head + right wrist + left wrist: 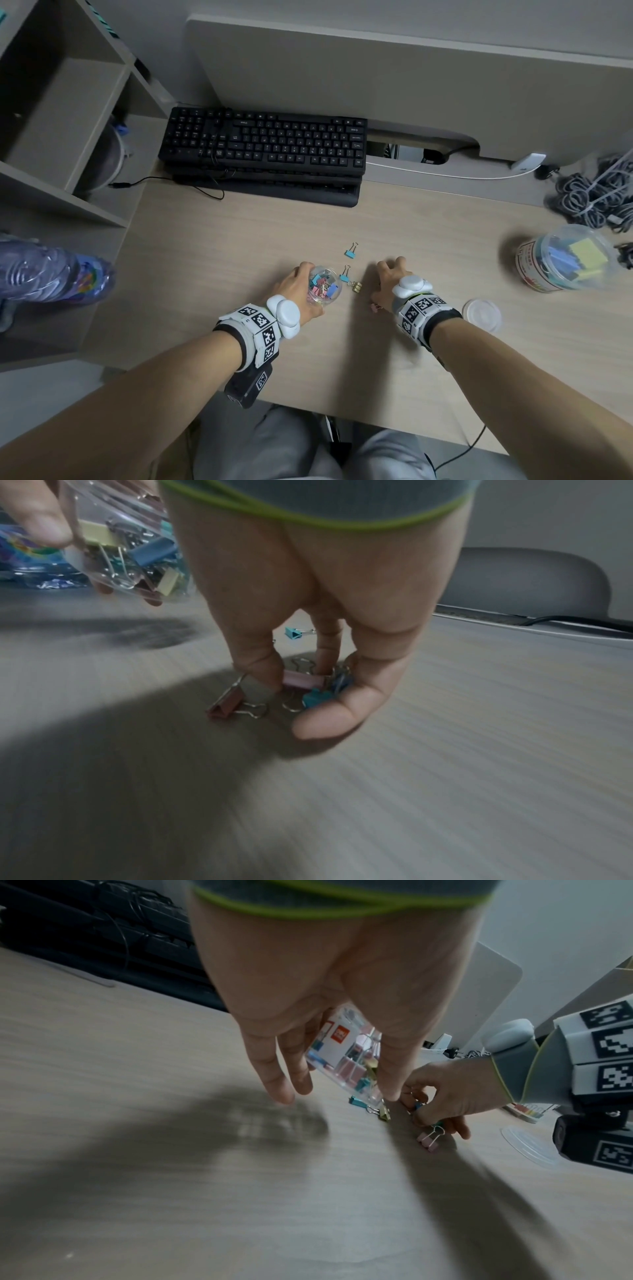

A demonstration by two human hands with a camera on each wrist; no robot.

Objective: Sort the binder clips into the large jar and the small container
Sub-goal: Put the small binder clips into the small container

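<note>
My left hand (300, 281) grips the small clear container (323, 284), tilted and holding several coloured small clips. My right hand (386, 278) is curled over the desk, its thumb and fingers pinching a bunch of small binder clips: pink (303, 680), teal (316, 697) and blue (342, 681). Another pink clip (227, 704) lies loose by the thumb. Between the hands lie a gold clip (357, 286) and a blue clip (344, 277); a second blue clip (350, 253) is farther back. The large jar (565, 262) with bigger clips stands at the right.
A clear lid (481, 313) lies right of my right wrist. A black keyboard (263, 147) sits at the back of the desk, bundled cables (592, 195) at the far right, and a plastic water bottle (51, 270) at the left.
</note>
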